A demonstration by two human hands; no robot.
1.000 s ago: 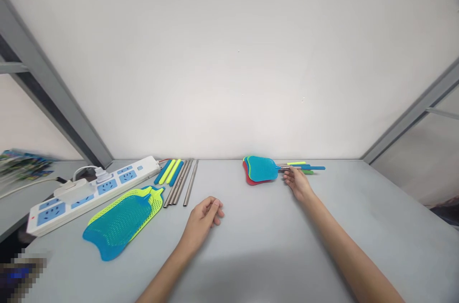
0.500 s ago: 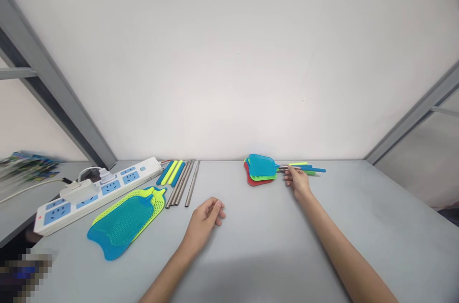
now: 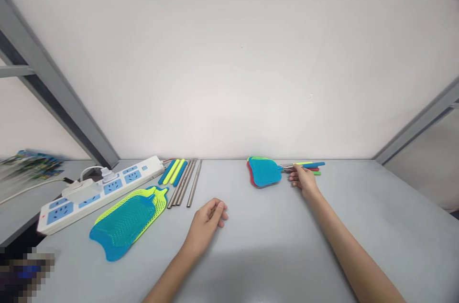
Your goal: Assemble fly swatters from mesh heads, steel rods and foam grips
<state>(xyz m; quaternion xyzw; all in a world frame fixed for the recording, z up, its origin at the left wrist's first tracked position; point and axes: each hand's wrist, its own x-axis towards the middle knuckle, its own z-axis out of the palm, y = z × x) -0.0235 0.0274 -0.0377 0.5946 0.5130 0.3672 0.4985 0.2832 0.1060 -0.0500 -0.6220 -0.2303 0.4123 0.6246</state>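
My right hand (image 3: 304, 180) is at the back of the table, its fingers closed on the metal shaft of a blue fly swatter (image 3: 265, 172). That swatter lies on top of a pile, with a red swatter head (image 3: 251, 172) and a yellow-green edge showing from under it. Blue, yellow, red and green handles stick out to the right, beyond my fingers. My left hand (image 3: 208, 219) hovers or rests over the table's middle, loosely curled, thumb against the fingers and nothing in it. Nearest to it are several metal tubes (image 3: 194, 183).
Loose blue and yellow grips (image 3: 174, 172) lie left of the tubes. In front of them, blue and yellow-green swatter heads (image 3: 124, 226) are stacked. A white power strip (image 3: 102, 194) with plugs and cables runs along the left. A wall (image 3: 244, 78) closes off the back.
The blue swatter has dropped and turned slightly, now covering more of the heads beneath it. My right hand stays on its shaft. My left hand has hardly moved; the view has shifted slightly.
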